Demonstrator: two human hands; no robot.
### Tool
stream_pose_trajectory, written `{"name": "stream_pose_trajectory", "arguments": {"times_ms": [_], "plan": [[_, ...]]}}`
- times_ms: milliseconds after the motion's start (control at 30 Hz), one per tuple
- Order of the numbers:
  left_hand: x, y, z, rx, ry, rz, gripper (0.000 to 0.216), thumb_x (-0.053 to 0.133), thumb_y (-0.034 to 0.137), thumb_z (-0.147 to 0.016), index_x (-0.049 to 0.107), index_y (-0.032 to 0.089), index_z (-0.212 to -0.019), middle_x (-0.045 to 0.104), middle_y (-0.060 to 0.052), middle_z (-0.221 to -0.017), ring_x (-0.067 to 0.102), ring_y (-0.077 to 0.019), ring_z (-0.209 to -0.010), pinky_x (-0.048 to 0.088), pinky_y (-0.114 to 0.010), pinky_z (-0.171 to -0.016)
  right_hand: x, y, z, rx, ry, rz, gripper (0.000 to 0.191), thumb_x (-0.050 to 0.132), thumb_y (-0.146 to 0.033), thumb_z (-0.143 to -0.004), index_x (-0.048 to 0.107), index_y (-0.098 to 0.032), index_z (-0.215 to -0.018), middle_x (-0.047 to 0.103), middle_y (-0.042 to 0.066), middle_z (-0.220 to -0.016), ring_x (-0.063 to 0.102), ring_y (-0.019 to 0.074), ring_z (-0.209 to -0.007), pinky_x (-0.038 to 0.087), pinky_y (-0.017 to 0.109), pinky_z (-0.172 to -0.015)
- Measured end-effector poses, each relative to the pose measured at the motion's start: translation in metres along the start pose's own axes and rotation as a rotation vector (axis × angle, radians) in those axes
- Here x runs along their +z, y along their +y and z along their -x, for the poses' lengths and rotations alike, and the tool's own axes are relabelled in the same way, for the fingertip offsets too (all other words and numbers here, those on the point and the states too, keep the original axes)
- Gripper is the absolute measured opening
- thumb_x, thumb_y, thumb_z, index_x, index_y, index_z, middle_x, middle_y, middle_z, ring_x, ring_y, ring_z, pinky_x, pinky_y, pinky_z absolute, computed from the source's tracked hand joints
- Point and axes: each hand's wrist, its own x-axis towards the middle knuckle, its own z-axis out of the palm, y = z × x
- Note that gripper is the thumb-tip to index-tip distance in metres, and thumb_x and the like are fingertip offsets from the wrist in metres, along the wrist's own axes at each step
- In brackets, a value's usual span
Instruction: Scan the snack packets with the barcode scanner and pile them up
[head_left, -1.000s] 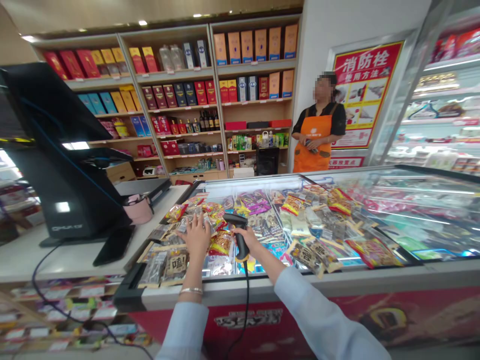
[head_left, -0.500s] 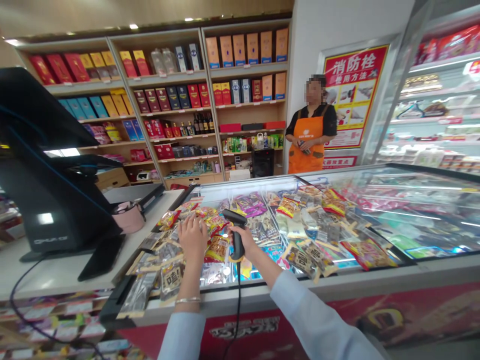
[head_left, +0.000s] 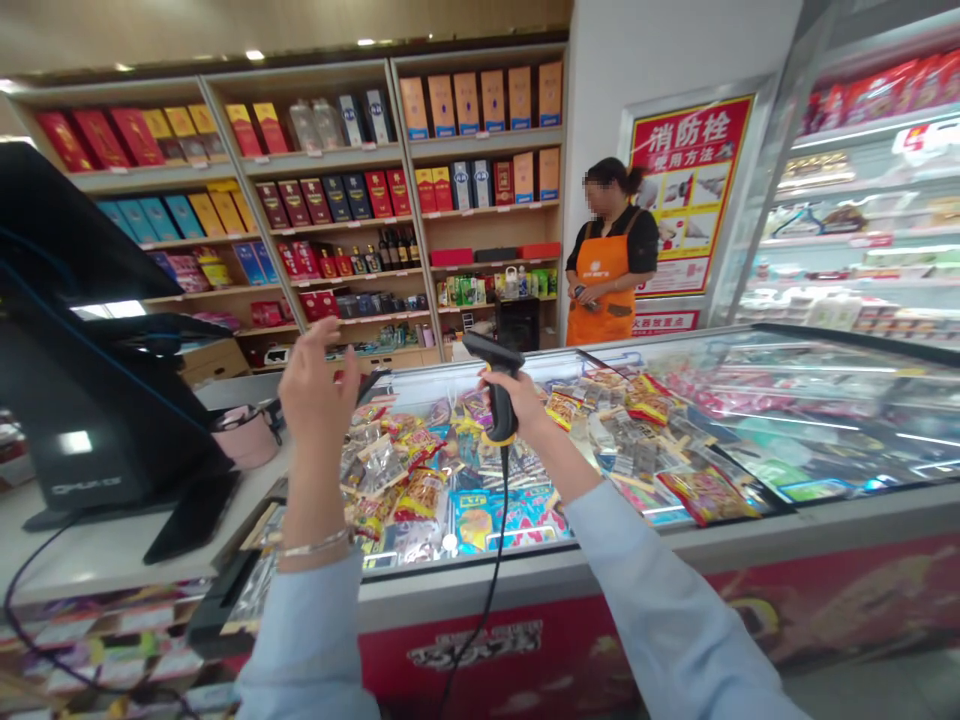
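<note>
My right hand (head_left: 525, 402) is closed round the handle of a black barcode scanner (head_left: 496, 380), held upright above the glass lid of a chest freezer (head_left: 825, 400); its cable (head_left: 487, 600) hangs down in front. My left hand (head_left: 313, 385) is raised in the air between the scanner and the till screen, fingers loosely apart, holding nothing. Below both hands, several snack packets (head_left: 420, 490) lie spread over the glass.
A black till screen (head_left: 82, 350) stands on the white counter (head_left: 97, 545) at the left, a pink pouch (head_left: 244, 437) beside it. A person in an orange apron (head_left: 606, 275) stands by the wall. Shelves of boxes (head_left: 337, 200) fill the back; a chiller (head_left: 862, 230) is at right.
My left hand has lifted off the packets and risen to the left. My right hand has raised the scanner up and away from the glass. The view has shifted a little.
</note>
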Motion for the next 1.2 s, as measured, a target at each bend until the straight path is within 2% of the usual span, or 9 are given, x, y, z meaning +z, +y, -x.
{"name": "stream_pose_trajectory", "arguments": {"times_ms": [100, 200, 300, 467, 700, 900, 1033, 1133, 1200], "plan": [[-0.010, 0.012, -0.043, 0.061, 0.097, -0.019, 0.037, 0.042, 0.021, -0.091, 0.049, 0.016, -0.127, 0.060, -0.009, -0.115, 0.057, -0.0184, -0.106, 0.044, -0.037, -0.096, 0.000, -0.037, -0.013, -0.078, -0.022, 0.141, 0.018, 0.073, -0.028, -0.060, 0.064, -0.014, -0.067, 0.063, 0.000, -0.056, 0.051, 0.0095, -0.039, 0.043, 0.021, -0.037], [0.004, 0.023, -0.048, 0.023, 0.100, 0.025, 0.034, 0.043, 0.020, -0.089, 0.053, 0.015, -0.122, 0.061, -0.010, -0.112, 0.057, -0.0185, -0.106, 0.044, -0.035, -0.095, -0.012, -0.062, -0.015, -0.122, 0.022, 0.233, 0.017, 0.073, -0.026, -0.061, 0.064, -0.013, -0.066, 0.064, 0.002, -0.056, 0.051, 0.0094, -0.039, 0.043, 0.021, -0.036], [0.033, 0.033, -0.026, -0.077, -0.011, 0.104, 0.034, 0.045, 0.026, -0.089, 0.053, 0.016, -0.120, 0.061, -0.011, -0.113, 0.057, -0.0193, -0.106, 0.044, -0.033, -0.094, -0.041, -0.076, -0.008, -0.114, 0.096, 0.275, 0.016, 0.073, -0.025, -0.062, 0.064, -0.013, -0.067, 0.064, 0.002, -0.056, 0.051, 0.0091, -0.038, 0.043, 0.020, -0.036], [0.084, 0.057, 0.019, -0.200, -0.161, 0.211, 0.035, 0.040, 0.032, -0.090, 0.052, 0.015, -0.118, 0.062, -0.011, -0.113, 0.058, -0.0210, -0.106, 0.044, -0.035, -0.094, -0.109, -0.088, 0.007, -0.091, 0.250, 0.329, 0.015, 0.072, -0.024, -0.063, 0.061, -0.014, -0.064, 0.063, 0.002, -0.056, 0.050, 0.0089, -0.039, 0.042, 0.020, -0.036], [0.144, 0.118, 0.056, -0.236, -0.338, 0.358, 0.035, 0.040, 0.030, -0.090, 0.051, 0.015, -0.120, 0.062, -0.012, -0.115, 0.057, -0.0226, -0.109, 0.044, -0.036, -0.094, -0.195, -0.096, 0.030, -0.063, 0.375, 0.349, 0.015, 0.072, -0.025, -0.060, 0.062, -0.014, -0.065, 0.063, 0.002, -0.055, 0.050, 0.0093, -0.038, 0.042, 0.021, -0.036], [0.192, 0.186, 0.093, -0.258, -0.560, 0.502, 0.034, 0.044, 0.028, -0.088, 0.048, 0.016, -0.120, 0.060, -0.013, -0.119, 0.058, -0.0236, -0.111, 0.043, -0.038, -0.095, -0.242, -0.102, 0.053, -0.020, 0.491, 0.362, 0.014, 0.072, -0.023, -0.061, 0.060, -0.015, -0.063, 0.062, 0.002, -0.052, 0.050, 0.0103, -0.037, 0.042, 0.022, -0.036], [0.218, 0.229, 0.127, -0.300, -0.823, 0.593, 0.043, 0.053, 0.031, -0.085, 0.046, 0.015, -0.123, 0.060, -0.016, -0.119, 0.058, -0.0256, -0.111, 0.043, -0.038, -0.093, -0.268, -0.100, 0.067, -0.006, 0.532, 0.365, 0.016, 0.073, -0.023, -0.061, 0.059, -0.015, -0.062, 0.062, 0.002, -0.051, 0.051, 0.0111, -0.037, 0.040, 0.023, -0.035], [0.231, 0.245, 0.148, -0.362, -1.035, 0.649, 0.060, 0.063, 0.039, -0.078, 0.042, 0.015, -0.128, 0.063, -0.015, -0.113, 0.062, -0.0268, -0.101, 0.045, -0.038, -0.088, -0.288, -0.096, 0.074, -0.005, 0.537, 0.372, 0.017, 0.073, -0.025, -0.061, 0.060, -0.014, -0.061, 0.062, 0.003, -0.052, 0.051, 0.0104, -0.037, 0.040, 0.022, -0.036], [0.238, 0.249, 0.158, -0.374, -1.107, 0.683, 0.069, 0.069, 0.042, -0.072, 0.041, 0.017, -0.129, 0.064, -0.013, -0.110, 0.063, -0.0253, -0.095, 0.046, -0.036, -0.084, -0.299, -0.091, 0.078, 0.004, 0.540, 0.368, 0.016, 0.073, -0.025, -0.061, 0.061, -0.014, -0.061, 0.062, 0.003, -0.052, 0.051, 0.0101, -0.038, 0.041, 0.022, -0.038]]}}
